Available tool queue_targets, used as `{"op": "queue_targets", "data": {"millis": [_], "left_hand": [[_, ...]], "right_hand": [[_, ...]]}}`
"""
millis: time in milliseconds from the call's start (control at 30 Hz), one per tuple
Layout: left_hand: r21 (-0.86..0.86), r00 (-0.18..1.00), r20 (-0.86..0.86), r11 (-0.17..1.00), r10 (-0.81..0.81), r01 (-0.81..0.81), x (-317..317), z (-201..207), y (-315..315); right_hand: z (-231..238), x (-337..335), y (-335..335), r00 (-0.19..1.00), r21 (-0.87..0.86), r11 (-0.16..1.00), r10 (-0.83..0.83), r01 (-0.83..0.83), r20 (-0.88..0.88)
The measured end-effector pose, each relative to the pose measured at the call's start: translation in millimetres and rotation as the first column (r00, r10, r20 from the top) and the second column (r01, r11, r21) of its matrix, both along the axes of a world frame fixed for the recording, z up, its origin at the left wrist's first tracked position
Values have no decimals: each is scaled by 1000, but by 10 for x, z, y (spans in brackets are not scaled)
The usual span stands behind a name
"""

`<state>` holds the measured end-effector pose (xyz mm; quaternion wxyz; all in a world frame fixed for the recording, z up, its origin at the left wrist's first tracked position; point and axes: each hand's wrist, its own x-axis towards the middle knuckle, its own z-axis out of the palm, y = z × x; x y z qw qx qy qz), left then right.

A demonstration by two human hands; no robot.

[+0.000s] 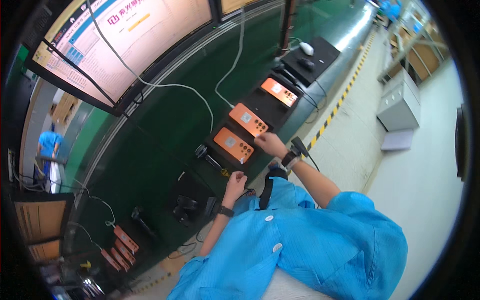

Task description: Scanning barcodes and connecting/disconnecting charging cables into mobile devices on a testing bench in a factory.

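Three orange phones lie in a row on a black mat, backs up with camera lenses showing: a near phone [229, 142], a middle phone [245, 118] and a far phone [278, 91]. Each bears a white label. My right hand [272, 145] is closed, its fingertips at the lens end of the middle phone; what they pinch, if anything, is hidden. At the table's front edge, below the near phone, my left hand [235, 186] has its fingers curled together, contents too small to make out. Left of it lies a black handheld scanner [212, 161] with a yellow piece at its end.
White cables run from the monitor [135, 40] side toward the phones. A white mouse [306, 48] sits on a black pad at the far right. More orange phones [126, 239] and black devices [185, 207] are at the left. Grey cabinet [400, 102] stands beyond the yellow-black floor tape.
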<state>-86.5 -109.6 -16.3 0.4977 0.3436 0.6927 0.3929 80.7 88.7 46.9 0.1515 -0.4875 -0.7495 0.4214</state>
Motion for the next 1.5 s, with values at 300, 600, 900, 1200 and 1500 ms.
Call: {"op": "queue_targets", "data": {"millis": [300,600,900,1200,1500], "left_hand": [[-153,737,-295,732,608,-664,577,44,420],[-43,416,-346,429,841,-902,1123,-91,651],[9,294,-344,317,892,-948,1262,-271,766],[-39,287,-82,285,954,-958,1193,-692,621],[-167,621,-587,673,520,-721,630,-169,662]], "right_hand": [[-276,-1189,1760,917,391,831,339,-396,209],[-170,-1039,1783,839,17,847,528,-531,-131],[-316,-1096,1831,762,150,747,630,-648,153],[-150,-1029,1820,762,536,674,642,-508,-86],[245,135,2683,968,118,966,239,-230,-74]]}}
